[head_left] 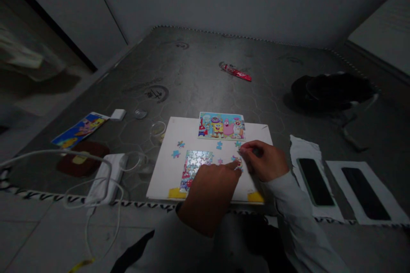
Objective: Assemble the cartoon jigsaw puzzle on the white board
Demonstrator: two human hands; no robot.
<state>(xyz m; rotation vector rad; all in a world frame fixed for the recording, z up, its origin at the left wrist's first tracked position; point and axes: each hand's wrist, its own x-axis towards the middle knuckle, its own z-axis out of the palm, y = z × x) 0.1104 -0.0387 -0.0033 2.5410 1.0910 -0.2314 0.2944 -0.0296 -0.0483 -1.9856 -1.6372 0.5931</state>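
Loose puzzle pcs (219, 145), ctr of frame – prob. light, stiff, best held by edges. L hand (211, 187): index extended; R hand (267, 161): fingertips narrowed – whether anything's held can't be told.

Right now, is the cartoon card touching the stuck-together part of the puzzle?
Apart. In the head view, a strip of white board shows between the cartoon card and the joined-up puzzle.

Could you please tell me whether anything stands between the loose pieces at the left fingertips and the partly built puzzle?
Yes: the left hand lies partly between the loose pieces and the puzzle, hiding the latter's lower right; a small piece also lies between.
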